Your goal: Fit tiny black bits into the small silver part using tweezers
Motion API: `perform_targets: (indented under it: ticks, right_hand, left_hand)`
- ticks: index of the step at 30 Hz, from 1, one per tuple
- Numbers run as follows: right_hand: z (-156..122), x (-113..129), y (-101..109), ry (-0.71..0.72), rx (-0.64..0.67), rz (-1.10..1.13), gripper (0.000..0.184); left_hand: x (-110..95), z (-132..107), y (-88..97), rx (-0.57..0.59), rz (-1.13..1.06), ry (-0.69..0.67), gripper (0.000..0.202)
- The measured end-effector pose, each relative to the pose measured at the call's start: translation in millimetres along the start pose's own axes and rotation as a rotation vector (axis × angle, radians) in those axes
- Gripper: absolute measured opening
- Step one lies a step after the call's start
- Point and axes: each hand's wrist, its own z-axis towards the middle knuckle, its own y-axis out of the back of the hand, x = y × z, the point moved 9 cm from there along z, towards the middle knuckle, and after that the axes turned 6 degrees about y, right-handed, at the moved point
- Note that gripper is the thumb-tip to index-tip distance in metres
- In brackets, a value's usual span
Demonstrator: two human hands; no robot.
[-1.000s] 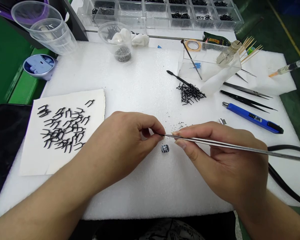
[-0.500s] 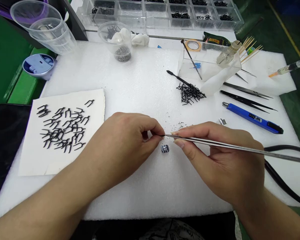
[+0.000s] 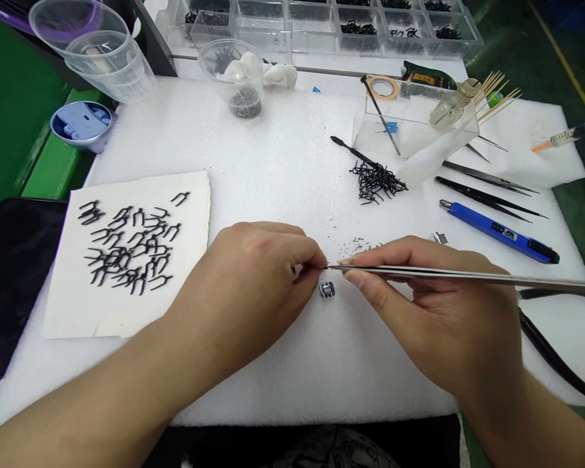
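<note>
Thumb and forefinger of my left hand (image 3: pixel 258 279) are pinched together, with a tiny dark tip poking out between them; most of that piece is hidden. My right hand (image 3: pixel 433 318) grips a pair of metal tweezers (image 3: pixel 468 277) like a pen, their points meeting the dark tip at my left fingertips. Just below the points, a small shiny metal part (image 3: pixel 327 290) lies on the white foam sheet (image 3: pixel 283 390). Tiny dark bits are scattered beyond my fingertips. A second small metal part (image 3: pixel 440 238) rests behind my right hand.
Black fork-shaped pieces (image 3: pixel 139 237) lie on white paper (image 3: pixel 68 286) at left. A pile of bent black pieces (image 3: pixel 377 182), more tweezers (image 3: pixel 487 198) and a blue cutter (image 3: pixel 500 231) are at right. Behind stand a clear cup (image 3: pixel 234 78) and a compartment box (image 3: pixel 312 39).
The rear end of the tweezers has risen and their shaft has turned slightly, while the points stay at my left fingertips. The whole view has shifted a little.
</note>
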Motion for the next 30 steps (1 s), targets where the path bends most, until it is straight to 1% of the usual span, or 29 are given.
perform_targets:
  ticks: [6, 17, 23, 30]
  right_hand:
    - [0.8, 0.1, -0.1, 0.007, 0.016, 0.005, 0.007]
    - [0.2, 3.3, 1.3, 0.034, 0.004, -0.023, 0.005]
    - [-0.2, 3.2, 2.2, 0.035, -0.003, -0.014, 0.005]
    - [-1.7, 1.1, 2.3, 0.028, -0.001, 0.002, 0.005]
  left_hand:
    - [0.6, -0.5, -1.1, 0.003, -0.022, -0.008, 0.015]
    - [4.8, -0.6, 3.9, -0.092, -0.099, -0.026, 0.014]
    - [6.5, -1.3, 3.2, -0.11, -0.115, -0.028, 0.015]
    - [3.6, -0.7, 5.0, -0.131, -0.112, -0.042, 0.016]
